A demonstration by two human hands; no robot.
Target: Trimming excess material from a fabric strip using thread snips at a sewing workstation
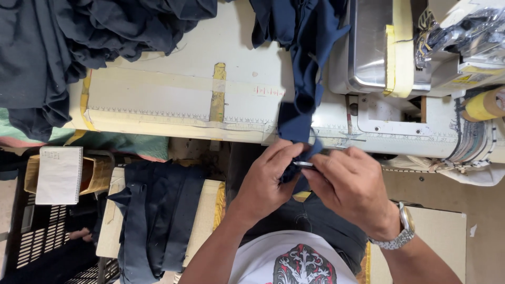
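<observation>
Down in the head view, the left hand [268, 179] and right hand [350, 186] meet at centre, both pinched on the end of a narrow navy fabric strip [302, 100], a small metal snip [304, 164] between them. That strip trails toward twelve o'clock over the cream counter [158, 100], likely kept taut for trimming. One grey sewing machine [379, 47] sits at two o'clock; one stack of navy strips [158, 215] lies at eight o'clock, handy.

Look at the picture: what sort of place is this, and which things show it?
Probably a garment sewing workshop: an industrial sewing machine on a table with taped rulers, piles of dark fabric, and both hands working a navy strip.
</observation>
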